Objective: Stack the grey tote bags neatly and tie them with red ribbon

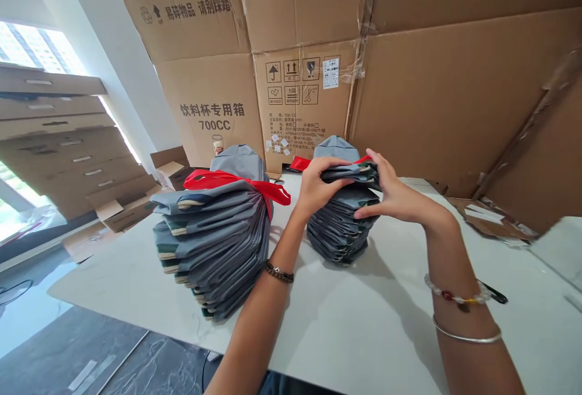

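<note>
A stack of folded grey cloth pieces [340,225] with dark green edges stands on the white table. My left hand [321,183] grips the top layers from the left, thumb in front and fingers over the top. From the right, my right hand [386,192] holds the same stack, fingertips at its upper corner and thumb lower on the front. Red ribbon [300,163] shows behind my left hand and near my right fingertips. To the left stands a larger fanned bundle of grey cloth [218,243], with a red ribbon [236,184] tied around it.
Large cardboard sheets [300,80] with printed text stand upright behind the white table [318,322]. Stacked cartons [59,140] are at the far left, with open boxes below. A flattened cardboard piece [491,219] lies at the right. A dark pen-like object [495,294] lies beyond my right wrist.
</note>
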`<state>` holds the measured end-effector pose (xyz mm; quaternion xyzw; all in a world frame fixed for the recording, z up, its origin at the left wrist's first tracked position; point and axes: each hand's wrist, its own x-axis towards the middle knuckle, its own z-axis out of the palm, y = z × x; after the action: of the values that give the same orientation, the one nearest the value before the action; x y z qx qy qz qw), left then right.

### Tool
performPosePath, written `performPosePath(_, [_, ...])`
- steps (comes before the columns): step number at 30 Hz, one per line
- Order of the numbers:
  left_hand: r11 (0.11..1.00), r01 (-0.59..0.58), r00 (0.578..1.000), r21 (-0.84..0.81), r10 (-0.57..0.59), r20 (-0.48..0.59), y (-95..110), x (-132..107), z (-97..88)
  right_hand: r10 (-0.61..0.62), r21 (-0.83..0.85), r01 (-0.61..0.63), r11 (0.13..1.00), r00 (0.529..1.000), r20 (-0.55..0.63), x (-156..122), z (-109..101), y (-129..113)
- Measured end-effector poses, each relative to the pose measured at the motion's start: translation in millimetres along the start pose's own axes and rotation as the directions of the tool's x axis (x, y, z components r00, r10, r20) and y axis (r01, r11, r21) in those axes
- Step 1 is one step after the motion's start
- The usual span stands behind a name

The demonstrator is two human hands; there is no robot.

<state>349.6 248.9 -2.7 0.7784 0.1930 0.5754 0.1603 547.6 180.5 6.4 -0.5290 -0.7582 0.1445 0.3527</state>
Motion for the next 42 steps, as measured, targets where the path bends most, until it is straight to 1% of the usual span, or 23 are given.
performPosePath(2, [1.000, 0.007, 0.998, 0.015, -0.008, 0.057, -3, 2, -7.7, -0.014, 0.015, 0.014, 1.000, 1.000, -0.011, 3, 0, -4])
performPosePath(4, [0.999, -0.011, 0.982, 0.051, 0.001, 0.191, -2, 4, -16.4, -0.048, 0.012, 0.049, 0.999, 0.998, -0.040, 6, -3, -7])
performPosePath(6, [0.994, -0.024, 0.948, 0.104, -0.010, 0.317, 1, 6, -23.9, -0.096, -0.007, 0.095, 0.995, 0.992, -0.086, 8, -6, -7])
performPosePath(8, [0.986, -0.035, 0.934, 0.164, -0.026, 0.356, 3, 6, -27.6, -0.129, -0.033, 0.126, 0.991, 0.987, -0.101, 9, -7, -6])
performPosePath(10, [0.978, -0.054, 0.942, 0.203, -0.018, 0.336, 3, 6, -27.0, -0.101, -0.084, 0.095, 0.992, 0.992, -0.076, 8, -6, -4])
performPosePath(12, [0.976, -0.068, 0.950, 0.206, 0.000, 0.313, 1, 7, -24.1, -0.001, -0.172, -0.009, 0.985, 0.998, -0.059, 5, -2, -4])
performPosePath(14, [0.976, -0.064, 0.952, 0.207, -0.003, 0.305, -1, 7, -22.4, 0.093, -0.266, -0.112, 0.957, 0.992, -0.085, 3, 2, -6])
performPosePath(15, [0.977, -0.053, 0.950, 0.207, -0.015, 0.312, -1, 8, -22.8, 0.107, -0.304, -0.133, 0.943, 0.989, -0.101, 2, 3, -8])
performPosePath(17, [0.982, -0.017, 0.930, 0.188, -0.053, 0.363, 0, 8, -26.1, 0.070, -0.354, -0.108, 0.929, 0.991, -0.118, 2, 3, -13])
performPosePath(19, [0.985, 0.020, 0.899, 0.173, -0.094, 0.427, 0, 7, -30.6, 0.009, -0.370, -0.058, 0.927, 0.991, -0.131, 4, 1, -18])
performPosePath(20, [0.982, 0.033, 0.889, 0.186, -0.114, 0.444, 0, 6, -32.4, -0.009, -0.364, -0.044, 0.930, 0.990, -0.144, 5, 0, -19])
performPosePath(21, [0.977, 0.038, 0.887, 0.209, -0.129, 0.443, 0, 5, -33.5, -0.017, -0.351, -0.041, 0.935, 0.987, -0.161, 6, -1, -20])
performPosePath(23, [0.966, 0.023, 0.903, 0.259, -0.131, 0.409, -2, 3, -33.2, -0.001, -0.316, -0.058, 0.947, 0.983, -0.184, 7, -3, -19])
performPosePath(25, [0.964, -0.012, 0.925, 0.265, -0.090, 0.368, -4, 3, -30.6, 0.043, -0.280, -0.095, 0.955, 0.981, -0.187, 8, -3, -16])
performPosePath(27, [0.969, -0.058, 0.944, 0.240, -0.025, 0.329, -7, 3, -27.6, 0.093, -0.244, -0.140, 0.959, 0.976, -0.194, 7, -1, -13])
performPosePath(29, [0.970, -0.101, 0.957, 0.221, 0.034, 0.288, -9, 4, -25.6, 0.118, -0.206, -0.165, 0.964, 0.968, -0.220, 3, 2, -10])
performPosePath(31, [0.964, -0.129, 0.964, 0.231, 0.067, 0.258, -9, 4, -24.5, 0.096, -0.191, -0.144, 0.971, 0.967, -0.237, -3, 8, -7])
performPosePath(33, [0.954, -0.133, 0.968, 0.270, 0.067, 0.242, -7, 4, -24.3, 0.058, -0.214, -0.108, 0.971, 0.972, -0.228, -13, 17, -4])
performPosePath(35, [0.943, -0.130, 0.969, 0.308, 0.055, 0.240, -6, 5, -25.1, 0.045, -0.238, -0.098, 0.966, 0.975, -0.219, -21, 26, -1])
performPosePath(37, [0.938, -0.133, 0.965, 0.319, 0.049, 0.258, -5, 6, -26.8, 0.055, -0.220, -0.108, 0.970, 0.970, -0.237, -24, 33, 4])
performPosePath(39, [0.943, -0.130, 0.952, 0.306, 0.033, 0.304, -4, 8, -28.9, 0.065, -0.152, -0.107, 0.983, 0.964, -0.259, -23, 35, 10])
performPosePath(42, [0.958, -0.092, 0.932, 0.271, -0.012, 0.362, -5, 9, -30.7, 0.058, -0.009, -0.062, 0.998, 0.962, -0.267, -13, 32, 15])
